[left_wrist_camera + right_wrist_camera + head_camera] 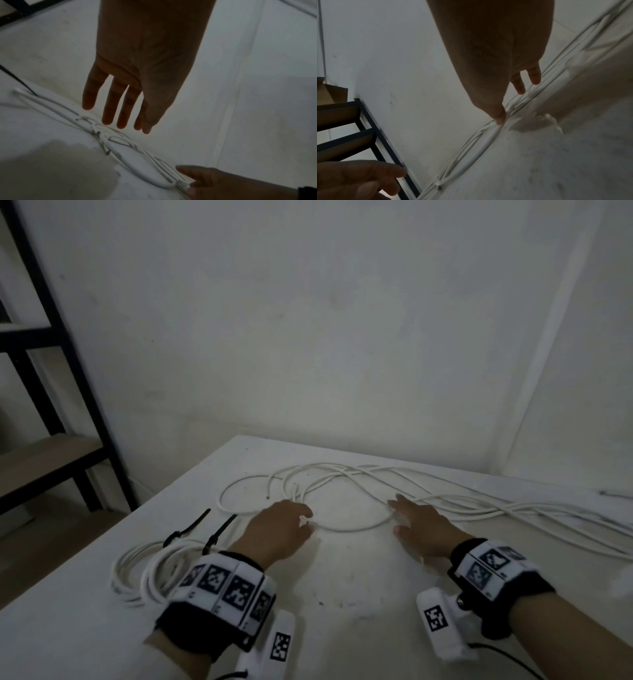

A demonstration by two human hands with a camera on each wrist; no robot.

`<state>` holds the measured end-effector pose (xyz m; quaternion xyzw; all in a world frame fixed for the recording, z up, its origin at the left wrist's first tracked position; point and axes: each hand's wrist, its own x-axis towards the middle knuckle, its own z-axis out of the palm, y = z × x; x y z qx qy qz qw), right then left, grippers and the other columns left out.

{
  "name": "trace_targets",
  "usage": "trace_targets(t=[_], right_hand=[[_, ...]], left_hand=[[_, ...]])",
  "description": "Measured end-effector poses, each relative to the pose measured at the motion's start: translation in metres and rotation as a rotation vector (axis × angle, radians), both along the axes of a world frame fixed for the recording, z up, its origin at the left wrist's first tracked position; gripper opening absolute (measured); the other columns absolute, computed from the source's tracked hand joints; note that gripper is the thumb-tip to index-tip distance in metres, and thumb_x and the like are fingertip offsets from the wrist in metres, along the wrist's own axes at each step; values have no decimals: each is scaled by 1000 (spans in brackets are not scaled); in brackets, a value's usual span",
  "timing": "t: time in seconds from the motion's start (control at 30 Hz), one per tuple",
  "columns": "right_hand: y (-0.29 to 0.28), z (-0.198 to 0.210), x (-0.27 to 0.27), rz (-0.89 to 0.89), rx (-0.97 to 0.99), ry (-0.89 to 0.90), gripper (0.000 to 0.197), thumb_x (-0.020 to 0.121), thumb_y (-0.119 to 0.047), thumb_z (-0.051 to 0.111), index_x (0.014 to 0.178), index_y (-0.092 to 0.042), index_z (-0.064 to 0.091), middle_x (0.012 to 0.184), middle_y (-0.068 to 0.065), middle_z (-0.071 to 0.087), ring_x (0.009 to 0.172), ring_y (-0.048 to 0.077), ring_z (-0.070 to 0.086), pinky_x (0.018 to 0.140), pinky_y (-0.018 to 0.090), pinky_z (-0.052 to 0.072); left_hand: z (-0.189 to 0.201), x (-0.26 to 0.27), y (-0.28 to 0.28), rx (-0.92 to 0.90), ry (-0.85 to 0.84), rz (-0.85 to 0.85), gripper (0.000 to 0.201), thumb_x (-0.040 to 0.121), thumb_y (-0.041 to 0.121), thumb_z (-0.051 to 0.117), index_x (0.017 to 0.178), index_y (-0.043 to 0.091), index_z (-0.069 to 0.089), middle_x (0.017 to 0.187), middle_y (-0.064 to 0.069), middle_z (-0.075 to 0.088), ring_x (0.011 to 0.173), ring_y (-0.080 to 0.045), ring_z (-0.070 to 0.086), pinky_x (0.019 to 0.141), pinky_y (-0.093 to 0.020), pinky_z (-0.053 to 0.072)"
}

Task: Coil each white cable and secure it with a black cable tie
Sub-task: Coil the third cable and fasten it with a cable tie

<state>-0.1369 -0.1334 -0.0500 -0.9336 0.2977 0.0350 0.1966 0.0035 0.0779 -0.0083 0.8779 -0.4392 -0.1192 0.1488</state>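
Several loose white cables (352,529) lie tangled across the white table (359,594), trailing off to the right. My left hand (305,518) hovers with straight fingers (109,116) just above a crossing of the cables (137,169) and holds nothing. My right hand (395,517) lies flat and open, one fingertip (500,119) touching the cable bundle (471,146). At the left, two coiled white cables (137,577) lie side by side, each bound with a black cable tie (186,529) whose tail sticks up; the second tie (221,530) stands next to it.
A black metal shelf rack (68,378) stands off the table's left side. White walls close in behind and to the right of the table. The table's left edge runs diagonally just past the coils.
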Motion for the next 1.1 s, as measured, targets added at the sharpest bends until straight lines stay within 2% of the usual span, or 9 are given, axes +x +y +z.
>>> trace_targets(t=[0.17,0.3,0.4,0.5,0.6,0.73,0.87,1.0,1.1], right_hand=[[-9,-4,8,3,-99,132,51,97,-30,34,145,-31,17,157,0,-1,142,30,8,113,40,14],[-12,-8,2,21,-182,-13,25,91,-30,46,114,-25,53,139,1,34,131,25,31,101,34,29],[-12,-1,-7,50,-202,-92,7,86,-26,51,90,-31,54,120,-4,50,116,17,45,97,34,29],[-19,12,-23,55,-204,-251,9,87,-36,45,87,-29,51,98,-4,58,93,14,49,98,35,27],[-28,24,-40,41,-263,-451,31,79,-43,41,85,-19,60,78,-7,55,74,12,45,79,31,30],[-42,38,-66,-21,-203,-525,20,96,-23,45,91,-9,58,84,7,58,77,26,52,66,31,32],[-54,51,-94,-72,-239,-627,17,94,-14,47,92,-3,60,86,15,59,77,28,54,67,31,35],[-59,72,-120,-124,-273,-735,10,94,-11,48,89,-8,56,69,4,53,62,23,48,54,24,31],[-62,83,-135,-147,-296,-744,9,95,-12,44,87,-11,49,70,12,56,64,31,52,57,34,39]], left_hand=[[-10,-2,-45,98,53,-74,44,97,28,42,140,20,35,144,-10,37,130,-23,39,102,-27,32],[-23,-6,-67,232,25,-119,50,95,17,43,142,25,30,145,-10,29,133,-28,29,107,-35,29],[-27,-12,-74,321,-27,-124,37,95,21,41,132,25,44,140,-9,36,130,-28,31,106,-40,29],[-23,-16,-73,346,-36,-158,32,98,34,32,119,17,51,130,-8,46,123,-28,40,107,-47,25],[-19,-14,-69,160,-3,-184,30,100,37,26,92,16,45,112,-13,58,106,-28,53,99,-41,34],[-6,-6,-57,-206,-101,-157,32,98,38,31,70,24,32,67,-1,51,67,-23,50,54,-29,31],[9,-6,-45,-418,-146,-166,31,97,35,36,67,27,32,62,5,43,62,-20,44,56,-30,30],[17,-12,-37,-519,-75,-174,28,97,29,38,69,26,39,61,3,46,58,-15,44,54,-24,32],[20,-20,-32,-560,-55,-173,29,97,26,40,68,26,40,59,2,47,55,-11,43,52,-18,33]])
